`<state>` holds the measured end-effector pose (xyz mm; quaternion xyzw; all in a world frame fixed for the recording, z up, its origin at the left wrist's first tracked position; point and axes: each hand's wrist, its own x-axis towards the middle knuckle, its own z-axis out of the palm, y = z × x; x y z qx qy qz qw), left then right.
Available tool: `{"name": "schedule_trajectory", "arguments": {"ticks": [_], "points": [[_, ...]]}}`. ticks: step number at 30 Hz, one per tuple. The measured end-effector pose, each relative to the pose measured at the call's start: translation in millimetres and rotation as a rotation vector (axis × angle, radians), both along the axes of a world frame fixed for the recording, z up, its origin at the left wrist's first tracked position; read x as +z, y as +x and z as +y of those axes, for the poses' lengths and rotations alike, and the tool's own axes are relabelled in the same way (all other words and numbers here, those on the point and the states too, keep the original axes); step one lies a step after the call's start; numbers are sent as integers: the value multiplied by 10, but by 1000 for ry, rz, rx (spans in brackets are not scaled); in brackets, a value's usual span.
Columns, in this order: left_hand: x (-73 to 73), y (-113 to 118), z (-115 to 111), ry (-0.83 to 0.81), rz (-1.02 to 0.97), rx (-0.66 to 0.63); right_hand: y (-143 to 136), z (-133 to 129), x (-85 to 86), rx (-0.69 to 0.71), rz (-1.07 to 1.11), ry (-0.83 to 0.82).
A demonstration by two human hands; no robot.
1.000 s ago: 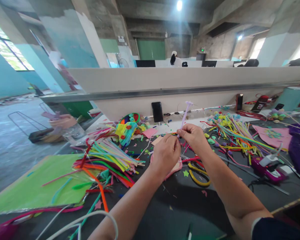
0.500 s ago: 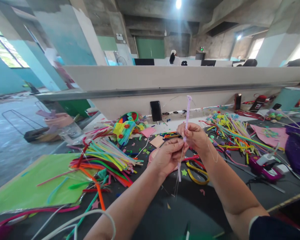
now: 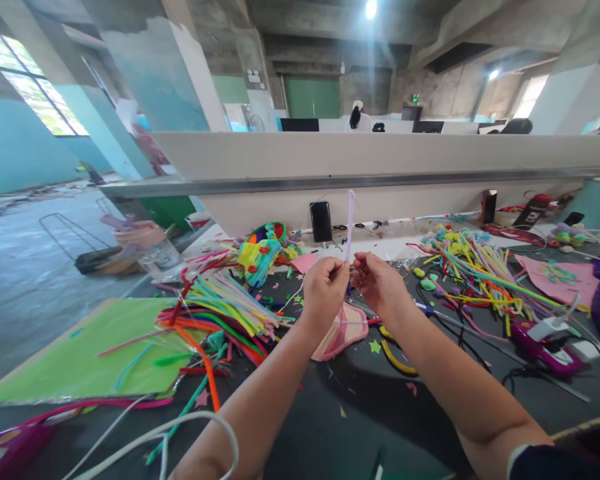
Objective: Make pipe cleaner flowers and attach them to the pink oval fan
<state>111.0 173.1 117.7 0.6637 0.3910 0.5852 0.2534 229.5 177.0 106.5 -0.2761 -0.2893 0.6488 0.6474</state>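
Note:
A lavender pipe cleaner (image 3: 350, 227) stands nearly upright, pinched low between the thumb and fingers of my left hand (image 3: 324, 290). Close on its right, my right hand (image 3: 384, 288) has its fingers curled in; whatever they hold, if anything, is too small to make out. Below the hands lies a pink-edged striped pad (image 3: 353, 330), partly covered by my left wrist. A yellow loop (image 3: 397, 360) and a green star (image 3: 375, 347) rest near my right forearm.
Left are a bundle of coloured pipe cleaners (image 3: 235, 303) and a green sheet in plastic (image 3: 95, 353). Another pile (image 3: 485, 270) and a magenta power strip (image 3: 545, 350) lie right. A black phone (image 3: 321, 221) leans on the partition (image 3: 380, 157). A white cable (image 3: 195, 420) loops front left.
Both hands have moved left. My right hand has come off the pipe cleaner, which my left hand now holds alone. More of the pink-edged pad shows. The camera view has turned slightly left.

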Motion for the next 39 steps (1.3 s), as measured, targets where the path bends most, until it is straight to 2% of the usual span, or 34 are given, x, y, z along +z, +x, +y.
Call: {"name": "schedule_trajectory", "arguments": {"ticks": [4, 7, 9, 12, 16, 19, 22, 24, 29, 34, 39], "points": [[44, -69, 44, 17, 18, 112, -147, -111, -5, 37, -106, 97], [35, -59, 27, 116, 131, 175, -155, -137, 1, -164, -302, 262], [6, -21, 0, 170, 225, 156, -92, -119, 25, -270, -438, 352], [-46, 49, -47, 207, 305, 130, 41, -82, 96, -313, -584, 353], [-81, 96, -76, 261, 350, 101, 180, -73, 196, -296, -725, 299], [-66, 102, -75, 198, 284, 20, 257, -80, 235, -302, -871, 306], [-30, 98, -73, 3, 147, -128, 318, -77, 257, -314, -958, 324], [-10, 87, -69, -96, 83, -197, 342, -75, 273, -276, -992, 321], [4, 37, -39, -216, -20, -323, 365, -101, 314, -169, -1060, 328], [1, 6, -8, -428, -186, -611, 418, -154, 352, -75, -1090, 343], [-26, 6, 14, -455, -264, -709, 444, -197, 393, -46, -1114, 345]]}}
